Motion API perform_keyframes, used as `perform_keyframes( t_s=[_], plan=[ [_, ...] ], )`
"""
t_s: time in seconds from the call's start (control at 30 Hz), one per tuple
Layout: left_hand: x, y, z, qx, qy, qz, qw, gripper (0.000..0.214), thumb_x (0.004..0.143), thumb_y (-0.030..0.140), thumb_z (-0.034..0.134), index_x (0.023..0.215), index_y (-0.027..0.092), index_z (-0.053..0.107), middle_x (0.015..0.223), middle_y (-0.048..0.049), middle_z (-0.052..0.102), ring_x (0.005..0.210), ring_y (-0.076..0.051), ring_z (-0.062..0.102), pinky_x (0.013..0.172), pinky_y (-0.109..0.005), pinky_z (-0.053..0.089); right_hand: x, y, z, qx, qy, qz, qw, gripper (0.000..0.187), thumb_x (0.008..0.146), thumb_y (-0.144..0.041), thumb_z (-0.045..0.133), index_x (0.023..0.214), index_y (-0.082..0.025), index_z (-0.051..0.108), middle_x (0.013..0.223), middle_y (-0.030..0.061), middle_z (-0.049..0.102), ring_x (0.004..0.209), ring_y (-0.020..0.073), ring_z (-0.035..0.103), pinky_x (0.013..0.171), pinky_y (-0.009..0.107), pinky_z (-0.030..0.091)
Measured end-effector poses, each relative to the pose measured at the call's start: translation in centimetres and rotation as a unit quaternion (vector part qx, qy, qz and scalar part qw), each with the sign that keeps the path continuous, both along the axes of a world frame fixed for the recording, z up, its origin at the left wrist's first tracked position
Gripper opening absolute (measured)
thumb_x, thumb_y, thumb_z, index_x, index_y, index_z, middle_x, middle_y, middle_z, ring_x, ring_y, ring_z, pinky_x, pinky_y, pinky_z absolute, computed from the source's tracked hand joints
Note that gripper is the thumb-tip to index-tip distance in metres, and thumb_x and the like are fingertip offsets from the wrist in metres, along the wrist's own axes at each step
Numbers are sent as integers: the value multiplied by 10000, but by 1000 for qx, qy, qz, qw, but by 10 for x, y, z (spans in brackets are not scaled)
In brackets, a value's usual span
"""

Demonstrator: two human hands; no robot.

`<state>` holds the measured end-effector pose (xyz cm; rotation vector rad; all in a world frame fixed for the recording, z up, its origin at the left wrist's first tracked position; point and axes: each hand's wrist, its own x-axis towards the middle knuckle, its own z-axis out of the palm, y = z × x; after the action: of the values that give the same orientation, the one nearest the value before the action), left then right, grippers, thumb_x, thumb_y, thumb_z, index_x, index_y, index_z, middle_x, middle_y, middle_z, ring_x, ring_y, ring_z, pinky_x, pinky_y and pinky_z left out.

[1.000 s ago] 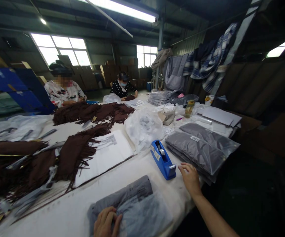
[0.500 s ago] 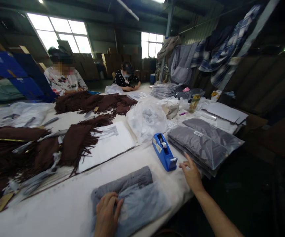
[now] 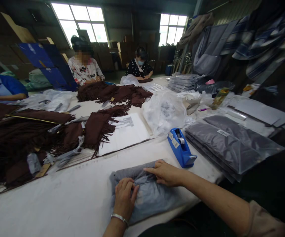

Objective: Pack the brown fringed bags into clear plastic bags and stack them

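Observation:
A grey bagged garment [image 3: 147, 197] lies on the white table [image 3: 65, 200] right in front of me. My left hand [image 3: 124, 197] rests flat on its near left part, fingers stretched out. My right hand [image 3: 164, 172] presses on the bag's far edge, fingers extended to the left. A blue tape dispenser [image 3: 181, 148] stands just beyond my right hand.
A stack of grey bagged garments [image 3: 228, 144] lies at the right. Brown fringed garments [image 3: 34, 138] cover the left side. White sheets [image 3: 127, 131] and a crumpled clear bag [image 3: 164, 112] sit mid-table. Three people [image 3: 84, 67] sit at the far and left sides.
My right hand has come back from beside the tape dispenser onto the grey bag. My view has dropped and swung right; the left hand stays on the bag.

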<state>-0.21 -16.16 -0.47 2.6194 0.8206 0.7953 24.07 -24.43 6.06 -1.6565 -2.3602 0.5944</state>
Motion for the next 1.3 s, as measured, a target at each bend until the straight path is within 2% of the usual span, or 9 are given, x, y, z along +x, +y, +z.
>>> perform_keyframes(
  t_s=[0.13, 0.23, 0.37, 0.5, 0.6, 0.73, 0.97, 1.1, 1.3],
  plan=[
    [0, 0, -1, -1, 0, -1, 1000, 131, 841, 271, 538, 737, 193, 554, 921, -41, 604, 915, -217, 539, 799, -384, 408, 2, 6, -14, 4, -42, -27, 999, 792, 723, -285, 672, 1400, -268, 260, 906, 58, 634, 922, 229, 521, 897, 378, 350],
    [1, 2, -1, -3, 6, -2, 1000, 125, 846, 271, 532, 752, 191, 557, 933, -47, 599, 923, -218, 535, 801, -383, 403, 5, 6, -20, 10, -34, -102, 994, 832, 675, -253, 719, 1387, -287, 290, 904, 70, 633, 911, 256, 534, 869, 393, 369],
    [1, 1, 0, 3, 10, 0, 1000, 135, 849, 273, 530, 747, 189, 559, 928, -49, 597, 915, -212, 535, 806, -380, 399, 17, 0, -16, 22, 3, -183, 983, 752, 769, -268, 630, 1409, -251, 234, 826, 44, 619, 837, 221, 556, 834, 378, 397],
    [1, -1, 1, 5, 11, 0, 1000, 145, 851, 276, 527, 739, 189, 557, 923, -49, 598, 914, -210, 538, 809, -376, 399, 29, -18, 2, -6, 150, -190, 970, 606, 903, -269, 386, 1432, -230, 93, 703, -43, 573, 679, 124, 556, 746, 276, 434],
    [1, -1, 2, 7, 10, 5, 1000, 148, 849, 280, 529, 738, 188, 558, 921, -50, 600, 912, -211, 540, 806, -374, 400, 26, -27, 14, -40, 239, -148, 959, 652, 839, -214, 455, 1421, -243, 163, 725, -52, 576, 701, 118, 548, 777, 285, 421],
    [1, -2, 4, 12, 10, 7, 1000, 152, 845, 282, 534, 729, 185, 555, 907, -47, 604, 901, -210, 545, 796, -373, 402, 15, -18, 14, -33, 176, -60, 982, 744, 735, -175, 546, 1407, -233, 233, 780, -28, 620, 761, 146, 527, 841, 321, 386],
    [2, -3, 3, 17, 12, 9, 1000, 156, 854, 278, 523, 735, 182, 551, 919, -56, 607, 920, -214, 540, 814, -382, 389, 7, 2, -6, 8, -17, 25, 999, 788, 706, -210, 606, 1407, -232, 247, 824, 35, 621, 853, 202, 514, 905, 383, 331],
    [1, -2, 1, 11, 19, 6, 1000, 151, 859, 283, 515, 750, 188, 558, 927, -52, 606, 926, -216, 536, 815, -383, 384, 2, 2, -20, 35, -94, 13, 995, 828, 712, -276, 657, 1411, -286, 214, 953, 62, 606, 888, 208, 518, 892, 359, 347],
    [1, -1, 2, 21, 19, 5, 1000, 165, 859, 296, 510, 748, 189, 568, 923, -55, 609, 924, -215, 535, 823, -380, 378, -3, 4, -34, 41, -114, -73, 990, 918, 659, -350, 736, 1413, -255, 222, 809, 53, 638, 857, 244, 532, 826, 363, 377]
  ],
)
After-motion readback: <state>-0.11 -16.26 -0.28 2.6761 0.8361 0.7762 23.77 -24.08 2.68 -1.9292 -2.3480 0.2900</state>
